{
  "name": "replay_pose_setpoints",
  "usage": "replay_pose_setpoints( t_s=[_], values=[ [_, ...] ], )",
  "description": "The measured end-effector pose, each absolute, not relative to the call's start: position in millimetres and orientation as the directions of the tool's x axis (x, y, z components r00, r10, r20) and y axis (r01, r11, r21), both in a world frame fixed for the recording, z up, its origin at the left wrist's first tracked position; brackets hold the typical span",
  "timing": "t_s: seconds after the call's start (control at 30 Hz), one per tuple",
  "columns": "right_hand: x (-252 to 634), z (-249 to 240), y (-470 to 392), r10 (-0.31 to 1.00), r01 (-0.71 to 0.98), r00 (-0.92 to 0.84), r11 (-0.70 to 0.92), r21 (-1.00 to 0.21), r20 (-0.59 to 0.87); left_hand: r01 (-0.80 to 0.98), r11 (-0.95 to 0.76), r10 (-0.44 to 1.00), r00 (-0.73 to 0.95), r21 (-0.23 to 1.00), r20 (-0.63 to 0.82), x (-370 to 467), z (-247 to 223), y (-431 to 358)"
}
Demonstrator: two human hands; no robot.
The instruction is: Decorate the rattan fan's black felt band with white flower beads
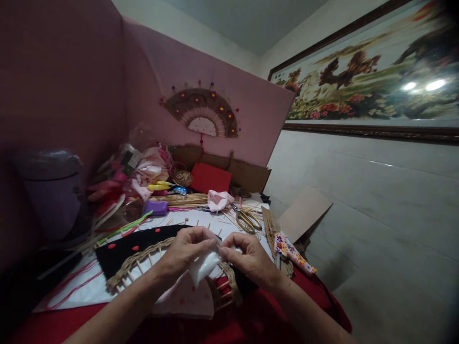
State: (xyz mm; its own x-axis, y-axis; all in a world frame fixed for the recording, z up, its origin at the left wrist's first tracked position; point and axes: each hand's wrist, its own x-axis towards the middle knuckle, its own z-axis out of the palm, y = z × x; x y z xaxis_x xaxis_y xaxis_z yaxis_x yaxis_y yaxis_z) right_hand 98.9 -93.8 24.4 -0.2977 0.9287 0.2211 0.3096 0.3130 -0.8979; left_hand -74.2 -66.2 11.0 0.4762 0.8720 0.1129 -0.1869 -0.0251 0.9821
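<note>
My left hand (195, 246) and my right hand (247, 258) are close together, fingers pinched at the top of a small clear plastic bag (204, 267) with something white in it. Beneath them lies a fan-shaped craft piece with a black cloth band (124, 253), red dots on it, thin wooden sticks and a braided cord edge (138, 255). At its lower middle is a pale pink patterned cloth (190, 301). What exactly the fingertips grip at the bag's opening is too small to make out.
Gold-handled scissors (247, 220), a purple packet (156, 207), a bundle of sticks (179, 199) and a red card (211, 177) lie beyond the fan. A glue gun with a flowered cover (294, 253) is at right. A finished fan (201, 110) hangs on the pink board.
</note>
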Motion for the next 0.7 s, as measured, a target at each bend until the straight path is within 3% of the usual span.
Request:
replay_pose_setpoints(
  t_s=[0.17,0.33,0.47,0.7],
  values=[
    [99,23,-93,0.940,0.255,-0.293,0.250,-0.934,0.172,-0.235,-0.028,0.885,0.447,0.972,0.134,-74,6,-64],
    [95,27,-97,0.942,0.281,-0.249,0.291,-0.915,0.223,-0.265,0.002,0.865,0.484,0.964,0.131,-75,6,-64],
    [89,22,-98,0.940,0.306,-0.232,0.313,-0.899,0.249,-0.316,-0.003,0.914,0.384,0.949,0.131,-74,5,-64],
    [87,25,-91,0.935,0.277,-0.057,0.353,-0.894,0.351,-0.326,-0.022,0.926,0.350,0.945,0.142,-74,8,-63]
  ],
)
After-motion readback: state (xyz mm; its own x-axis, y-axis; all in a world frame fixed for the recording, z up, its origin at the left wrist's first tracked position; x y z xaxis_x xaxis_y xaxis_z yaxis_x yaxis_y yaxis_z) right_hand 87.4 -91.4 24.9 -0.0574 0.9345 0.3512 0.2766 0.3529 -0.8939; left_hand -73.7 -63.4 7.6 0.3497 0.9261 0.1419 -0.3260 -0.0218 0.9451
